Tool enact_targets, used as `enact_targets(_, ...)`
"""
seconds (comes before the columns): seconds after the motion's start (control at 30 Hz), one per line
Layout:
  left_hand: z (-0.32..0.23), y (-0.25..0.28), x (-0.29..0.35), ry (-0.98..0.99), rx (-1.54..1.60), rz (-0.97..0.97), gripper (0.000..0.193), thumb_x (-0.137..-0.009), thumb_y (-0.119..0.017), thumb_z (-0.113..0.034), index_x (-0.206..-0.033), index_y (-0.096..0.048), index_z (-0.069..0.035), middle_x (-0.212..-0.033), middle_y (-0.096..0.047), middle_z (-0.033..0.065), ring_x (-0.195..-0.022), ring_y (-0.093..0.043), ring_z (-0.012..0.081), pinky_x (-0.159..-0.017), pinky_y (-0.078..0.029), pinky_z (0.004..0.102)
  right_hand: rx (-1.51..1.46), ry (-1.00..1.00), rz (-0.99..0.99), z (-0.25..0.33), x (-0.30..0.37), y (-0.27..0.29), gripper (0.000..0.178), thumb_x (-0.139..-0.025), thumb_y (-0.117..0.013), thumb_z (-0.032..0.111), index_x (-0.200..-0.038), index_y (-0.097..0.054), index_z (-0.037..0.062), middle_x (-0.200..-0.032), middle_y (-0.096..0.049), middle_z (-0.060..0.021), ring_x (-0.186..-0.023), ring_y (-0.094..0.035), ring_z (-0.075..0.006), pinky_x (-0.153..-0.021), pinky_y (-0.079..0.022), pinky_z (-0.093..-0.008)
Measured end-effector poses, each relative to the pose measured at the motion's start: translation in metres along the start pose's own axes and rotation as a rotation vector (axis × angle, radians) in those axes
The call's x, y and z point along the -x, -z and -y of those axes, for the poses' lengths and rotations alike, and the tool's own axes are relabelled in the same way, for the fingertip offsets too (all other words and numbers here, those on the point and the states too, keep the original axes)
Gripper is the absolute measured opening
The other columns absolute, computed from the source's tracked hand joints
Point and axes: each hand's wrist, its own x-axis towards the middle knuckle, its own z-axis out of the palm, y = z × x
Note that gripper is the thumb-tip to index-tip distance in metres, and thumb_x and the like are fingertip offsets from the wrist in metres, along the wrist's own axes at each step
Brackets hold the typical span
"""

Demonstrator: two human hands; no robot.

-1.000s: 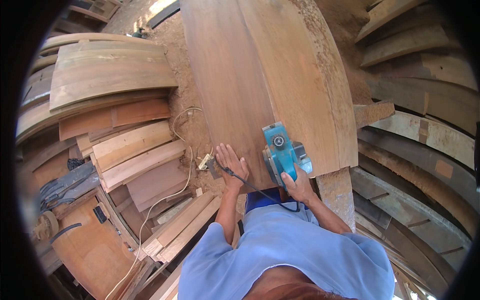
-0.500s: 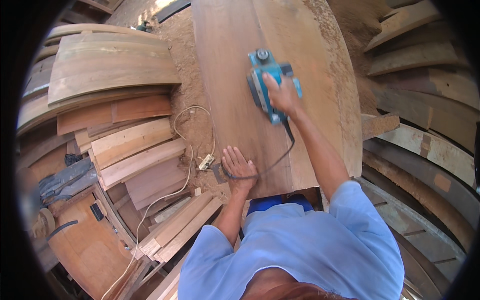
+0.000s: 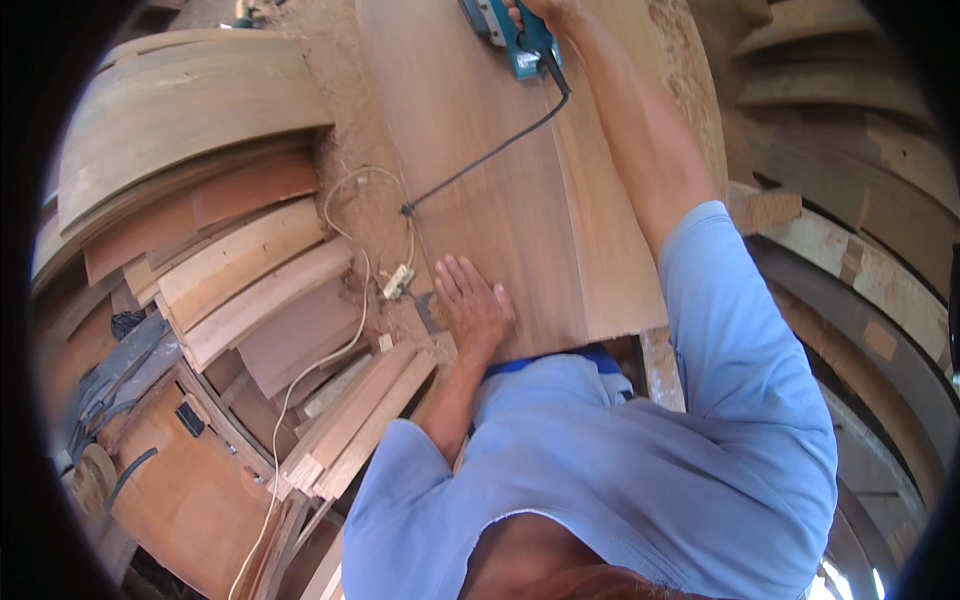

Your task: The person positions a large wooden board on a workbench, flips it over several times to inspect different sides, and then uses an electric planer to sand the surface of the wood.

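Note:
At the top of the view, my right hand (image 3: pixel 540 10) grips the handle of a teal electric planer (image 3: pixel 524 58), its upper part cut off by the picture's edge. The planer rests on a wide wooden panel (image 3: pixel 480 210) made of joined boards. Flat on the panel's near left corner lies my left hand (image 3: pixel 474 312), fingers stretched out, holding nothing. From the planer's rear a black power cord (image 3: pixel 490 152) runs taut across the panel to its left edge, well ahead of my left hand.
Stacked boards (image 3: pixel 190 110) fill the left side, and more planks (image 3: pixel 840 250) stand along the right. A pale extension cord (image 3: pixel 365 265) with a socket (image 3: pixel 398 281) lies left of the panel. Wood shavings (image 3: pixel 690 60) cover the panel's far right edge.
My right hand has pushed the planer forward, away from me, along the panel. The black cord, slack by my left hand before, is now stretched farther ahead. My left hand stays on the corner.

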Motion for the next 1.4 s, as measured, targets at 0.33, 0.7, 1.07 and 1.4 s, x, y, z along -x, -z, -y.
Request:
enact_targets(0.33, 0.003, -0.017, -0.004, -0.09, -0.024, -0.178, 0.082, -0.09, -0.059, -0.029, -0.151, -0.026, 0.014, -0.158, -0.025, 0.0356, -0.151, -0.017, 0.0495, -0.124, -0.012, 0.0558, 0.087, -0.167, 0.069, -0.056, 0.189, 0.035, 0.047, -0.096, -0.063, 0.051, -0.083, -0.06, 0.006, -0.062, -0.057, -0.0015, -0.049, -0.054, -0.0116, -0.044, -0.043, -0.0307)
enact_targets(0.7, 0.026, -0.03, 0.081, 0.004, 0.403, -0.295, 0.087, -0.095, -0.057, -0.025, -0.156, -0.007, 0.012, -0.161, -0.013, 0.0369, -0.151, -0.011, 0.0507, -0.124, -0.009, 0.0547, 0.117, -0.073, 0.098, -0.125, 0.5, 0.037, 0.046, -0.094, -0.062, 0.041, -0.111, -0.063, -0.0015, -0.083, -0.068, -0.0202, -0.078, -0.068, -0.0313, -0.074, -0.053, -0.0439)
enact_targets(1.07, 0.134, -0.042, 0.176, 0.5, 0.701, -0.253, 0.081, -0.106, -0.033, -0.046, -0.156, -0.008, 0.012, -0.162, -0.011, 0.0352, -0.153, -0.01, 0.0439, -0.126, -0.008, 0.0452, 0.136, -0.133, 0.117, -0.138, 0.598, 0.029, 0.049, -0.094, -0.06, 0.044, -0.107, -0.06, -0.0031, -0.083, -0.067, -0.0234, -0.078, -0.069, -0.038, -0.072, -0.052, -0.0446)
enact_targets(1.4, 0.077, -0.074, 0.092, 0.58, 1.255, 0.071, 0.069, -0.1, -0.052, -0.057, -0.129, -0.053, 0.006, -0.117, -0.063, 0.0142, -0.105, -0.061, 0.0256, -0.093, -0.047, 0.0345, 0.156, -0.019, -0.005, -0.119, 0.406, -0.002, 0.054, -0.097, -0.057, 0.053, -0.098, -0.061, -0.0012, -0.086, -0.064, -0.0224, -0.081, -0.063, -0.0374, -0.071, -0.049, -0.0441)
